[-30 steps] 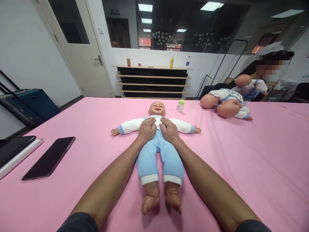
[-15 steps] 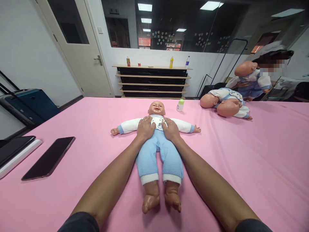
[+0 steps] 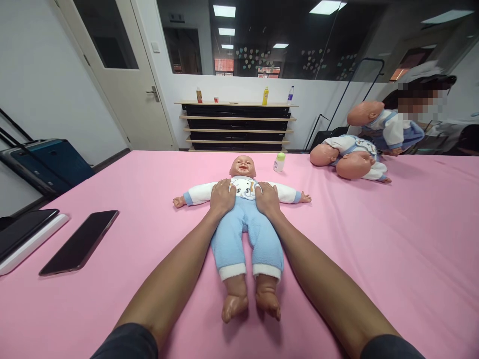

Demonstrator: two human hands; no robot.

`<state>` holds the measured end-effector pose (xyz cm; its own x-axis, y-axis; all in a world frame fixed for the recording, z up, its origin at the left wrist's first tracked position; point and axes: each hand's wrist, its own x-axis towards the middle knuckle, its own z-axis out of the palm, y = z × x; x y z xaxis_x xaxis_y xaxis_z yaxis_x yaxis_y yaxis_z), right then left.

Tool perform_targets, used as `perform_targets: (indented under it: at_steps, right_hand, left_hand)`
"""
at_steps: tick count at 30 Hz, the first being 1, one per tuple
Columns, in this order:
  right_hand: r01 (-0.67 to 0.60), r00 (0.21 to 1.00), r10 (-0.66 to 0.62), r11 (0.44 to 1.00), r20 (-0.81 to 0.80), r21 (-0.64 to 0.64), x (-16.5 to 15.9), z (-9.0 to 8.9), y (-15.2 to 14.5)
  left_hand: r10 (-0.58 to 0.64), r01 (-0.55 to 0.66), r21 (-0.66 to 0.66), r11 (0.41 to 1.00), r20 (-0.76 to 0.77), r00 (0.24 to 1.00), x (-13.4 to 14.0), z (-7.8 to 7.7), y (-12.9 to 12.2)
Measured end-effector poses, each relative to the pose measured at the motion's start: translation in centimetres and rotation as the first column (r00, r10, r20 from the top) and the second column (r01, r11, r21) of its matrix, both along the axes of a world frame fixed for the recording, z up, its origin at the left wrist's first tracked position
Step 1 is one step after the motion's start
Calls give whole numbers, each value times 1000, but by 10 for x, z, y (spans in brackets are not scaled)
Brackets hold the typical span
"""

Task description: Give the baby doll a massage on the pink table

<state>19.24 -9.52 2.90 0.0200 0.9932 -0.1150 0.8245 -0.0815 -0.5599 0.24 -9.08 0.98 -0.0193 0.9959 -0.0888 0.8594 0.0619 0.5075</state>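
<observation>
A baby doll (image 3: 245, 229) in a white top and light blue trousers lies on its back, arms spread, feet towards me. My left hand (image 3: 223, 195) rests flat on the left side of its chest, fingers stretched towards the shoulder. On the opposite side, my right hand (image 3: 267, 197) lies the same way, fingers extended. The animal print on the doll's chest shows between my thumbs. Both palms are hidden against the clothing. A small white bottle with a green cap (image 3: 279, 162) stands just beyond the doll's arm.
A pink-covered table (image 3: 149, 184) carries a phone (image 3: 80, 243) and a dark device on a white slab (image 3: 28, 242) at left. More dolls (image 3: 355, 162) lie at the far right, where a person (image 3: 419, 99) handles another doll. A shelf (image 3: 235, 118) with bottles stands behind.
My hands have slid apart towards the sides of the doll's chest, uncovering more of the print. At the far right, the person's doll has tilted lower and shifted left.
</observation>
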Motion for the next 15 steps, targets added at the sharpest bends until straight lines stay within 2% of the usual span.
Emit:
perform_targets:
  at_steps: [5, 11, 15]
  right_hand:
    - [4, 999, -4, 1000, 48, 7, 9, -5, -3]
    - [-82, 974, 66, 995, 218, 63, 51, -5, -16]
    - [-49, 962, 29, 997, 270, 67, 70, -1, -21]
  left_hand:
    - [13, -13, 0, 1000, -44, 999, -17, -4, -2]
    - [-14, 18, 32, 999, -115, 993, -49, 11, -18]
    - [-14, 25, 44, 999, -239, 971, -62, 19, -26]
